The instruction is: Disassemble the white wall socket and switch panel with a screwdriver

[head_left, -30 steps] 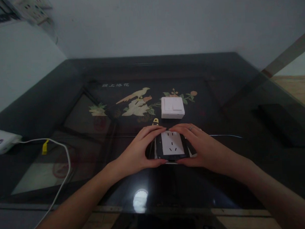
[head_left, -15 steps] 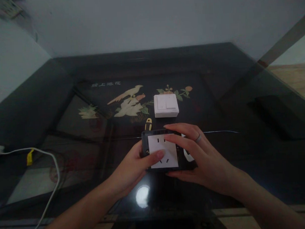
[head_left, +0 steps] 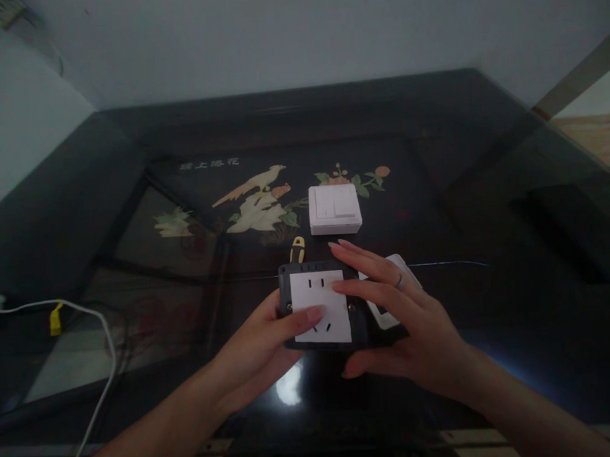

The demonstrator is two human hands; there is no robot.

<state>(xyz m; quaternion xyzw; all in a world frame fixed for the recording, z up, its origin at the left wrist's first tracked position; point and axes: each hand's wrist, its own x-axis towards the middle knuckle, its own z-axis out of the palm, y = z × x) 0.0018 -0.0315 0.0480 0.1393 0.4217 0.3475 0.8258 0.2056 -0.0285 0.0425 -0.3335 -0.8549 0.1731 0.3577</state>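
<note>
A wall socket (head_left: 334,319) with a white face and a dark grey mounting frame is held up above the black tabletop. My left hand (head_left: 262,346) grips its left side, thumb pressed on the white face and fingers underneath. Over its right side is my right hand (head_left: 408,315), fingers spread and the thumb apart below; one fingertip appears to touch the face. Partly hidden beneath the right hand lies a white cover frame (head_left: 389,319). Behind the socket, a yellow-and-black handle (head_left: 298,249) pokes out, its other end hidden.
A white switch box (head_left: 335,211) sits just beyond the socket. On the left, a white cable (head_left: 106,335) with a yellow tag (head_left: 55,318) runs over the glossy black table (head_left: 432,157). A dark flat object (head_left: 575,232) lies on the right.
My right hand's thumb has moved down off the socket's lower edge and its fingers have spread. The white cover frame shows more now. The left hand keeps its grip.
</note>
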